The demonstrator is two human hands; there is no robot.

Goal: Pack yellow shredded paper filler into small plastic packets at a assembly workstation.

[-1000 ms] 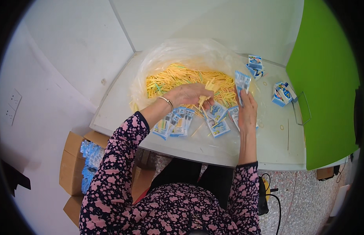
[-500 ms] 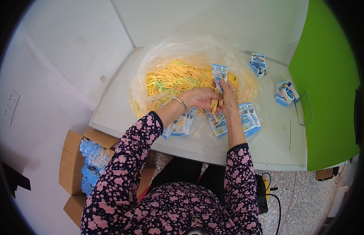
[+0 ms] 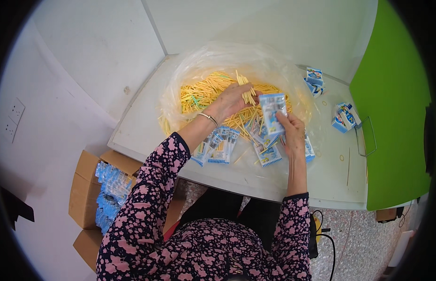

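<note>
A small bundle of thin yellow sticks is pinched in my left hand, just above the big heap of similar sticks. My right hand grips a blue-and-white printed packet between thumb and fingers, upright beside the bundle. The heap, mostly yellow with a few green pieces, lies in a large clear plastic bag spread on the table. Below my left wrist rest several filled packets. More packets lie under and beside my right hand, which partly hides them.
A cardboard box of blue-and-white packets stands at the lower left. On the table's right side sit small blue-and-white boxes and a thin wire loop. White walls and a green panel enclose the table.
My hands have drawn apart: the left moved up with the bundle, the right moved right and down. The packet now faces up more broadly and hangs lower.
</note>
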